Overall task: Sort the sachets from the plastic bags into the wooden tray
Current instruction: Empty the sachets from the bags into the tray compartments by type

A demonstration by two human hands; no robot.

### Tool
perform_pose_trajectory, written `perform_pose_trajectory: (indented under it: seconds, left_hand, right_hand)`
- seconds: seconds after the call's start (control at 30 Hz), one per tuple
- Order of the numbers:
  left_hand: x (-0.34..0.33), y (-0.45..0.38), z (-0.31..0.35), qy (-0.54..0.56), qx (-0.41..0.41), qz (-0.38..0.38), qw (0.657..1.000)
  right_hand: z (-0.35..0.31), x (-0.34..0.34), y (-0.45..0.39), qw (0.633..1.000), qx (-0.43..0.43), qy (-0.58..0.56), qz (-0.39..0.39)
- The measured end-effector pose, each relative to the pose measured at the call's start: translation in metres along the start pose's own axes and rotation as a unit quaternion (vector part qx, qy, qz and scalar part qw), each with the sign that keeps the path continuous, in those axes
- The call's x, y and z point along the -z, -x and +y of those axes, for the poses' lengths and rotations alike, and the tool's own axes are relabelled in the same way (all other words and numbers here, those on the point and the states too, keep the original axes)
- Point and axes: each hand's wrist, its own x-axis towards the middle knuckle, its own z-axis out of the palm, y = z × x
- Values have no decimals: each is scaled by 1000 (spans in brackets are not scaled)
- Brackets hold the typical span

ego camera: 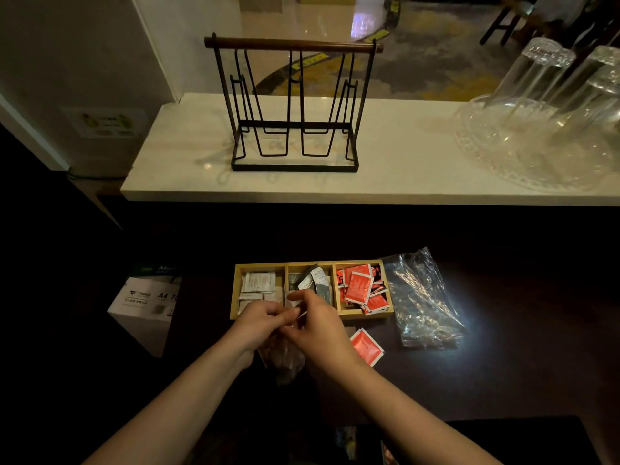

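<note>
A wooden tray (360, 313) with three compartments sits on the dark table. White sachets (257, 282) fill its left part, grey and dark sachets (315, 280) the middle, red sachets (360, 286) the right. My left hand (261, 322) grips the top of a small plastic bag (283, 359) of dark sachets just in front of the tray. My right hand (317, 325) pinches something thin at the bag's mouth; what it is stays hidden. One red sachet (366, 345) lies loose on the table right of my hands.
An empty crumpled plastic bag (424, 303) lies right of the tray. A box of A4 paper (147, 303) stands at the left. On the pale counter behind are a black wire rack (293, 109) and upturned glasses on a clear tray (543, 129).
</note>
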Motion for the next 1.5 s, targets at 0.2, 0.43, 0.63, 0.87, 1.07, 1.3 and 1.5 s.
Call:
perform_pose_trajectory:
  seconds: [0.2, 0.43, 0.63, 0.87, 1.07, 1.3, 1.5]
  left_hand:
    - [-1, 1, -4, 45, 7, -2, 999]
    - [-3, -3, -9, 45, 12, 2, 999]
    - [-4, -6, -10, 19, -3, 11, 1000]
    - [-12, -7, -13, 9, -28, 28, 999]
    - [-11, -6, -12, 10, -45, 47, 998]
    - [-14, 2, -7, -60, -67, 49, 995]
    - [-19, 6, -7, -123, -100, 62, 985]
  right_hand:
    - [5, 4, -5, 1000, -20, 15, -3]
    - [3, 7, -7, 999, -27, 4, -44]
    - [3, 11, -8, 999, -29, 19, -40]
    - [3, 12, -7, 999, -21, 44, -15]
    - [5, 13, -6, 997, -33, 66, 13]
    - [6, 16, -6, 996, -30, 73, -28]
    - [5, 24, -10, 992, -34, 73, -98]
